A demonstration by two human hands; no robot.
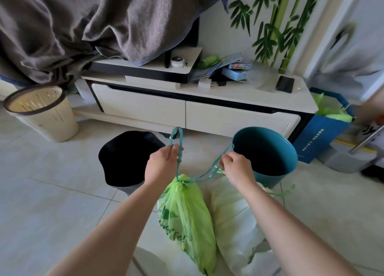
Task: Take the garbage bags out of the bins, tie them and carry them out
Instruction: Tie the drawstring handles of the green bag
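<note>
A green garbage bag (187, 217) hangs in front of me, its mouth cinched by a teal drawstring (179, 138). My left hand (162, 163) pinches one drawstring loop, which stands up above the fingers. My right hand (236, 167) grips the other loop, pulled out to the right. A paler white-green bag (236, 230) lies on the floor just right of the green one, under my right forearm. Beyond my hands stand a black bin (124, 157) and a teal bin (268, 151), neither with a bag in it. A cream slatted bin (41, 111) stands far left, unlined.
A white TV cabinet (187, 109) with drawers runs along the wall behind the bins, with a phone (285, 84) and boxes on top. Grey cloth (83, 22) drapes over it at left. A blue paper bag (324, 134) with green liners stands at right. The floor is tiled.
</note>
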